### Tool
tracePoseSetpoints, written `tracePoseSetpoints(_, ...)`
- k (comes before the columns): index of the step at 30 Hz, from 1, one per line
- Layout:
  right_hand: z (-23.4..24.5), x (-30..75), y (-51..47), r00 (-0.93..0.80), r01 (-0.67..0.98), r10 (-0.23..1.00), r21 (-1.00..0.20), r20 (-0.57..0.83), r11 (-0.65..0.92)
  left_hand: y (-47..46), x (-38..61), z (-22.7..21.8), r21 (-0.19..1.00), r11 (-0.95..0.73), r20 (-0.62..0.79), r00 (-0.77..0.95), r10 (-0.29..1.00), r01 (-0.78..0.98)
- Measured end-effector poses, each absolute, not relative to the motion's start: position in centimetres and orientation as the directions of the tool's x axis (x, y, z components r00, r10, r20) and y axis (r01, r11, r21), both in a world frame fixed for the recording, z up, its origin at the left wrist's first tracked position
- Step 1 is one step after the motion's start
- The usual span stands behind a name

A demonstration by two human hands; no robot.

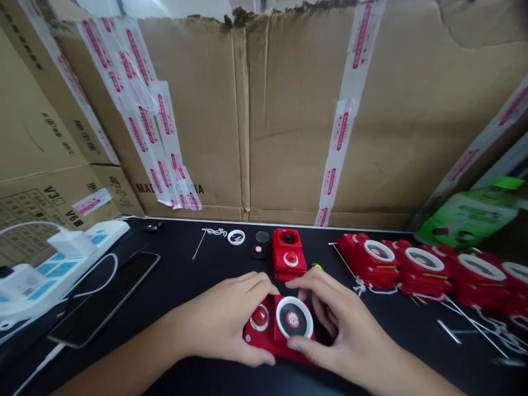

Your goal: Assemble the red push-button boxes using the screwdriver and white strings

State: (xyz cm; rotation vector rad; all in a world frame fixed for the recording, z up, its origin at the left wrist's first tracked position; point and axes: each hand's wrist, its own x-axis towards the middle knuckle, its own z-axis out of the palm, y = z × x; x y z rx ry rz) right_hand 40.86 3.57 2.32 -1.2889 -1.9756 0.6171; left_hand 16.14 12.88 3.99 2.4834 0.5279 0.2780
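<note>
A red device (275, 334) with a round red button and a white-ringed black disc lies on the black table (193, 280) near the front edge. My left hand (225, 324) grips its left side, fingers curled over the top. My right hand (334, 324) holds its right side, thumb at the disc's lower rim and fingers bent over the far edge. Just behind stands another red device (289, 254), open on top, with a small red button.
A row of red devices (416, 265) with white rings and thin cords lies at the right. A phone (105, 297) and white power strip (58, 264) sit at the left. A white ring (236, 237) and small black caps lie behind. Cardboard boxes (289, 110) wall the back.
</note>
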Motion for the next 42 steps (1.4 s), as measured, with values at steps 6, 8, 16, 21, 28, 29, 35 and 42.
tracePoseSetpoints(6, 2.2, 40.6, 3.8, -0.263, 0.565, 0.905, -0.706, 0.336, 0.426, 13.0, 16.2, 3.9, 0.591, -0.741, 0.072, 0.895, 0.44, 0.317)
tracePoseSetpoints(8, 2.3, 40.6, 3.8, -0.253, 0.553, 0.91, -0.723, 0.329, 0.415, 12.9, 16.2, 3.8, 0.598, -0.737, 0.071, 0.895, 0.441, 0.316)
tracePoseSetpoints(16, 2.4, 40.7, 3.7, -0.214, 0.495, 0.931, -0.789, 0.296, 0.365, 12.8, 16.2, 2.8, 0.639, -0.707, 0.082, 0.887, 0.454, 0.303)
tracePoseSetpoints(21, 2.7, 40.5, 3.7, -0.21, 0.464, 0.93, -0.806, 0.303, 0.367, 12.7, 16.3, 3.2, 0.649, -0.696, 0.066, 0.888, 0.455, 0.309)
tracePoseSetpoints(28, 2.8, 40.4, 3.6, -0.206, 0.473, 0.92, -0.789, 0.334, 0.393, 12.8, 16.3, 3.2, 0.646, -0.695, 0.059, 0.888, 0.457, 0.315)
tracePoseSetpoints(29, 2.7, 40.4, 3.6, -0.206, 0.469, 0.921, -0.792, 0.332, 0.391, 12.9, 16.3, 3.2, 0.646, -0.697, 0.063, 0.888, 0.455, 0.311)
tracePoseSetpoints(35, 2.2, 40.6, 4.0, -0.209, 0.461, 0.926, -0.804, 0.314, 0.377, 13.2, 16.1, 3.1, 0.644, -0.696, 0.062, 0.885, 0.461, 0.317)
tracePoseSetpoints(42, 1.6, 39.0, 3.4, -0.076, 0.488, 0.947, -0.817, 0.311, 0.308, 12.4, 16.5, 3.1, 0.624, -0.687, 0.065, 0.851, 0.522, 0.373)
